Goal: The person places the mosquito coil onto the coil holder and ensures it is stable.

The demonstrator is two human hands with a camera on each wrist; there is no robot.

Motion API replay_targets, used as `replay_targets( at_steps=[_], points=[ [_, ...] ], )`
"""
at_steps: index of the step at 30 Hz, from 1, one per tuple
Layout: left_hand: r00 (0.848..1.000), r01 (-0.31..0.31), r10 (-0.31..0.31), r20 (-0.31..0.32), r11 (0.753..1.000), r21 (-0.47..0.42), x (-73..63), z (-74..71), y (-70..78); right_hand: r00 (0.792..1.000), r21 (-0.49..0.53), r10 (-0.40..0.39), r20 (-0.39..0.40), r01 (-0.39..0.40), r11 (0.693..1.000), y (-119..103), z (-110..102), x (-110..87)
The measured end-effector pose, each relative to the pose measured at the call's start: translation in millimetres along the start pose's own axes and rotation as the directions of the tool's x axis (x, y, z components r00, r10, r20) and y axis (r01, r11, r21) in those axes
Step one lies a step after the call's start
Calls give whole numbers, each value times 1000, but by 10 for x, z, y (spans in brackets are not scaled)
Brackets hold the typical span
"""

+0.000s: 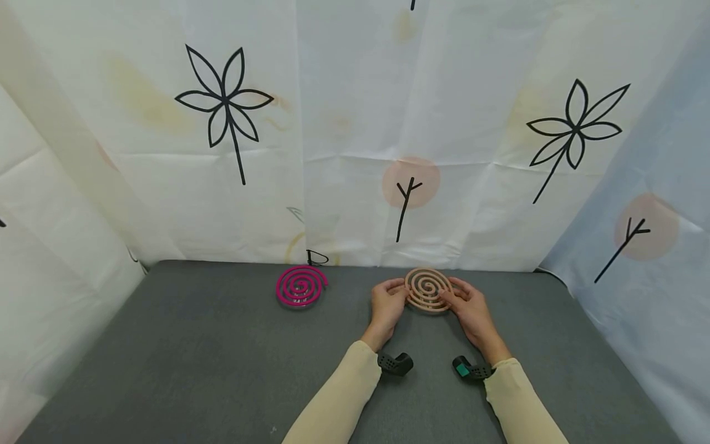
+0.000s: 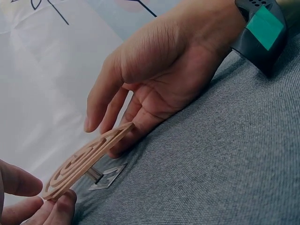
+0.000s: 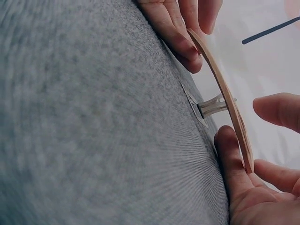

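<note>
Tan spiral coil [image 1: 428,289] on half-hidden metal stand [image 3: 209,106], apparently fingertip-held, both hands [image 1: 386,306] [image 1: 471,311].

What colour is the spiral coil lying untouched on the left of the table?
Magenta pink: the spiral coil shows best in the head view.

A pink coil [image 1: 302,285] lies flat on the far part of the grey table [image 1: 194,357], to the left of the middle and near the back wall. Just behind it a small black clip [image 1: 316,258] stands at the table's far edge. White curtains [image 1: 344,123] close the table on the far, left and right sides. They carry black flower drawings [image 1: 224,102], pale pink circles with black twigs [image 1: 410,182] and some yellowish stains [image 1: 141,98].
</note>
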State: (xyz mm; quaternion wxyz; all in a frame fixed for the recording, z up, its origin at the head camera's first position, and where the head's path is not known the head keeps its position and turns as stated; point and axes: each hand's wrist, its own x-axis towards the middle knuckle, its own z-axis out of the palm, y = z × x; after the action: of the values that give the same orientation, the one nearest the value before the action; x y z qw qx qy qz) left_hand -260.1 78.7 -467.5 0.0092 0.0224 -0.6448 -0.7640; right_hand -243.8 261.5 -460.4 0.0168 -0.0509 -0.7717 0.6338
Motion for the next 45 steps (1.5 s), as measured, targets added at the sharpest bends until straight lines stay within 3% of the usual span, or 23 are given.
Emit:
replay_targets(
  at_steps=[10, 19, 24, 30, 34, 37, 40, 43, 45],
  points=[
    [1000, 3, -3, -9, 1000, 18, 11, 23, 10, 1000, -46, 10, -25, -11, 999, -43, 7, -12],
    [1000, 10, -8, -21, 995, 98, -30, 5, 56, 998, -110, 20, -57, -26, 994, -50, -27, -7],
    [1000, 12, -12, -2, 988, 156, -29, -71, 96, 998, -133, 25, -66, -34, 991, -78, -36, -4],
    [999, 6, -17, 40, 969, 248, -38, -258, 214, 997, -168, 15, -76, -28, 985, -111, -63, -9],
    [997, -51, 28, 73, 940, 336, -44, -411, 323, 996, -173, -13, -84, -2, 985, -135, -132, -21],
    [987, -143, 101, 124, 905, 401, -68, -554, 427, 993, -208, -59, -102, 37, 978, -163, -188, -52],
    [965, -252, 191, 182, 872, 420, -85, -730, 537, 983, -268, -138, -125, 100, 958, -194, -224, -94],
    [933, -355, 281, 227, 829, 433, -117, -947, 653, 963, -354, -237, -127, 180, 918, -212, -236, -133],
    [907, -421, 343, 245, 768, 482, -140, -1109, 719, 944, -422, -309, -115, 236, 875, -211, -243, -155]
  ],
)
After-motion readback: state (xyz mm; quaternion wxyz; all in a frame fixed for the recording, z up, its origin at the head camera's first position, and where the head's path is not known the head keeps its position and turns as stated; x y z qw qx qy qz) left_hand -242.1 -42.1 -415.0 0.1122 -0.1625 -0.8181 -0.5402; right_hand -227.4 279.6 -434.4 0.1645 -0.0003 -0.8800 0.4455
